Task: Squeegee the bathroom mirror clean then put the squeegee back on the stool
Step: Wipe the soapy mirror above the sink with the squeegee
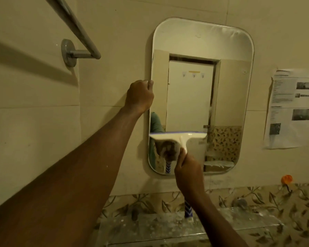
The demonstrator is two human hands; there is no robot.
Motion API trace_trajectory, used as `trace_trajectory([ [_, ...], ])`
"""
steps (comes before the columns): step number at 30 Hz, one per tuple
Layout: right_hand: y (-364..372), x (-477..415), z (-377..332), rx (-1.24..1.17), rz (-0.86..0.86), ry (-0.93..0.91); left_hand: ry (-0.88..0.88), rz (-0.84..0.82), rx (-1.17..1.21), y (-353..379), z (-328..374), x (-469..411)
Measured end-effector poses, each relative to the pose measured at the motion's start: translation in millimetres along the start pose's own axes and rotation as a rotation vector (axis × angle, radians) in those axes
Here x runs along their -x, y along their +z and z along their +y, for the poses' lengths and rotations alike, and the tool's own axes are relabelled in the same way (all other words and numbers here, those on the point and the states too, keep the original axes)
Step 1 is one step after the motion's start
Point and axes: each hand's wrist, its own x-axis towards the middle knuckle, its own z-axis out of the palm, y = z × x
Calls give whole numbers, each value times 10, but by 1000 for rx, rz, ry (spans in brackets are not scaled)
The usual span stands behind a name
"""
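— Where is the squeegee?

— In your right hand point(188, 172). Your fingers point(180, 158) are clamped round the handle just under the white head, and the blue-and-white end of the handle sticks out below your wrist. The squeegee point(178, 137) lies with its blade level against the lower part of the mirror point(191, 90), reaching from the left edge to a little past the middle.

— And my other hand?

— Your left hand point(139, 97) is on the mirror's left edge, about halfway up, arm stretched out. Its fingers are curled tight on the rim.

— How does the glass look?

— The top band is hazy white. A streak of foam point(219, 164) lies along the bottom right, beside the blade's right end.

— What else is around you?

— A metal towel bar point(82, 34) is fixed on the wall at upper left. A printed sheet of paper point(291, 107) hangs to the right of the mirror, with an orange hook point(286, 179) below it. A spattered glass shelf point(150, 227) runs under your right arm.
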Motion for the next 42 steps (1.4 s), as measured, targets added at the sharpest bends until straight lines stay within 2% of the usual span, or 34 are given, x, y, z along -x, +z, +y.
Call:
trace_trajectory([
  [4, 30, 361, 175, 94, -85, 57, -13, -13, 30, 25, -22, 120],
  [8, -71, 316, 96, 139, -100, 52, -19, -22, 22, 47, -73, 308],
  [15, -157, -185, -179, -2, -37, -57, -10, -16, 48, 112, -146, 490],
  [23, 70, 714, 256, 67, -71, 115, -4, 0, 48, 161, -211, 562],
  [29, 55, 1048, 547, 215, -199, 240, -10, 12, 56, 161, -204, 591],
  [32, -75, 1091, 594, 155, -139, 233, -12, 22, 59, 160, -207, 598],
  [35, -346, 896, 650, 68, -51, 238, -8, 21, 66, 184, -203, 612],
  [38, -656, 428, 720, 97, 10, 200, 6, 25, 67, 206, -200, 628],
  [42, -897, -28, 778, 193, -4, 151, 23, 24, 58, 184, -200, 635],
])
